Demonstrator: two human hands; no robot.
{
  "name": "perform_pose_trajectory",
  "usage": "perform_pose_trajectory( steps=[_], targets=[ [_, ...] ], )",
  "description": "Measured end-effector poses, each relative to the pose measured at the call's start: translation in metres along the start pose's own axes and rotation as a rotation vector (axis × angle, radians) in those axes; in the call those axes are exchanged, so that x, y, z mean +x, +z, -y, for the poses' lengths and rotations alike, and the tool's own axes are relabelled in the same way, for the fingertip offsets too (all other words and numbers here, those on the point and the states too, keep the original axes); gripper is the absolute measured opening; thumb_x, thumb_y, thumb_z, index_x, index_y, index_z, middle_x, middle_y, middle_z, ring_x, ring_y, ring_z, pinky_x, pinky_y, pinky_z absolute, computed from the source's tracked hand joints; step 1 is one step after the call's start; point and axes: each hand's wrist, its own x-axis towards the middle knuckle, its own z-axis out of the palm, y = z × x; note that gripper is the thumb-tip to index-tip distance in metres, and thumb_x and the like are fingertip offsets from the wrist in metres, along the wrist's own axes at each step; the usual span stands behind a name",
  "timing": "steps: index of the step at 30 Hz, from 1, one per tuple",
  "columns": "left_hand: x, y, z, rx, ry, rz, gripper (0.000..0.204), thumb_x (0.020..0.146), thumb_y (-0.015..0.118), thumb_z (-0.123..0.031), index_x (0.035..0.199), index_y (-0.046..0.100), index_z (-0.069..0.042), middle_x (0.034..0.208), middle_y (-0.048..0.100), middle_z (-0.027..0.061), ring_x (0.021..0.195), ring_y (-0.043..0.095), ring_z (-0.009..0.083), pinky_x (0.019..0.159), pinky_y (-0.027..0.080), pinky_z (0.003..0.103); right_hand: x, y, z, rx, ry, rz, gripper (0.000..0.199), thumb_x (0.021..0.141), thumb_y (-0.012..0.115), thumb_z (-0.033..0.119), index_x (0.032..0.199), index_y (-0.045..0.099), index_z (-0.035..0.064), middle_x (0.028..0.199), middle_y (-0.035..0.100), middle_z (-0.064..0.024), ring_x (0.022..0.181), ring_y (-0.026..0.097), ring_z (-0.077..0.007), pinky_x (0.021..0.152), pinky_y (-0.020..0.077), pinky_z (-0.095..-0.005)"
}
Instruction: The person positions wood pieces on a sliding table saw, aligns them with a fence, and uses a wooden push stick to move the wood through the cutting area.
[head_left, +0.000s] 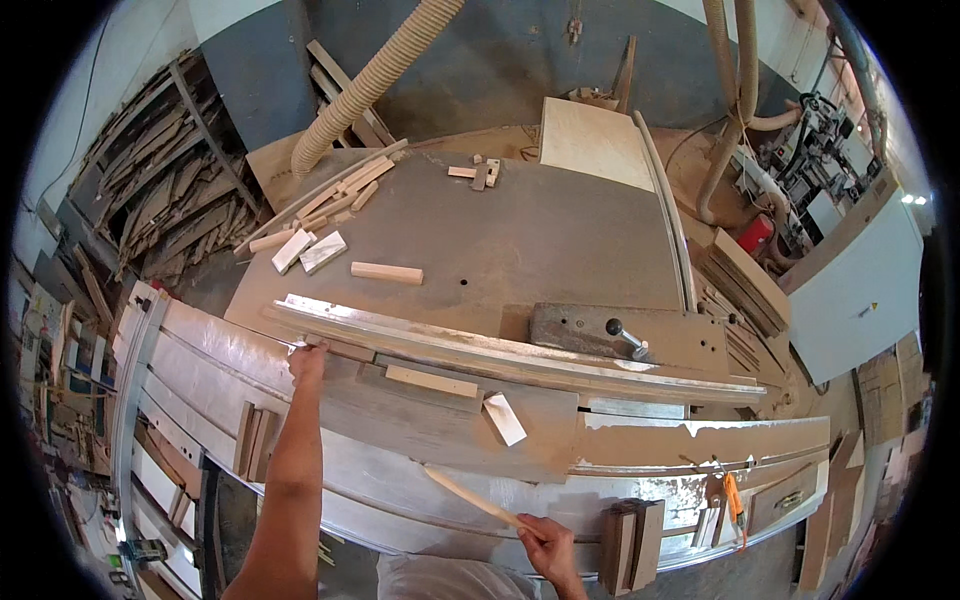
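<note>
Head view: pressing the wood strip (pixel 350 351) flush along the metal fence (pixel 520 350), fingers clear, looks soundest. Left hand (pixel 306 362) meets its end toward the bench's (pixel 370 455) left edge, grip unclear; right hand (pixel 549 546) clasps a slim stick (pixel 472 495) above the near edge.

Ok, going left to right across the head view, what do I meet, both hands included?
Upright pair of brown wooden blocks, left hand, long pale rectangular wooden block, right hand, upright brown wooden boards, slim orange tool, large white cabinet.
</note>
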Motion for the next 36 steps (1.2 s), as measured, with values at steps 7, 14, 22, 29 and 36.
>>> perform_pose_trajectory(
  steps=[7,14,22,29,36],
  targets=[
    [0.0,-0.03,0.035,-1.028,-0.041,-0.023,0.038,0.088,0.061,-0.006,0.123,0.047,-0.011,0.084,0.06,0.0045,0.067,0.056,0.0131,0.048,0.042,0.028,-0.004,-0.011,0.008,-0.018,0.018,-0.026,0.023,0.089,0.073,0.01,0.109,0.074,0.0,0.078,0.069,-0.0095,0.069,0.062,-0.0129,0.065,0.0505,-0.0279],
    [-0.158,-0.019,-0.025,-0.659,0.118,0.343,0.023,0.094,0.063,-0.018,0.116,0.061,-0.012,0.085,0.059,0.0014,0.074,0.057,0.0111,0.056,0.045,0.026,-0.011,-0.048,0.013,-0.014,-0.033,-0.143,0.02,0.09,0.071,0.01,0.106,0.074,-0.0014,0.087,0.072,-0.0138,0.074,0.065,-0.0155,0.069,0.0522,-0.0298],
    [-0.337,0.104,-0.152,-0.041,0.956,0.957,0.033,0.095,0.06,-0.015,0.126,0.066,-0.006,0.113,0.071,0.0158,0.105,0.067,0.0282,0.093,0.051,0.038,-0.062,-0.086,0.008,0.139,0.088,-0.42,0.021,0.093,0.071,0.01,0.108,0.072,-0.0055,0.091,0.073,-0.0113,0.081,0.065,-0.0126,0.071,0.053,-0.0264],
    [-0.402,0.191,-0.178,0.319,1.179,1.058,0.031,0.092,0.054,-0.016,0.118,0.072,-0.01,0.117,0.07,0.0164,0.111,0.065,0.036,0.096,0.05,0.047,-0.075,-0.082,0.008,0.173,0.081,-0.626,0.021,0.095,0.068,0.008,0.111,0.07,-0.0062,0.094,0.071,-0.0074,0.083,0.063,-0.0093,0.073,0.0505,-0.0234],
    [-0.4,0.168,-0.145,-0.062,1.447,0.704,0.032,0.086,0.062,-0.011,0.117,0.068,-0.006,0.118,0.066,0.0141,0.112,0.061,0.0354,0.099,0.048,0.046,-0.031,-0.064,0.002,0.169,0.073,-0.635,0.024,0.096,0.066,0.01,0.114,0.069,-0.0061,0.096,0.071,-0.0082,0.087,0.064,-0.0126,0.076,0.0522,-0.0275]
  ],
)
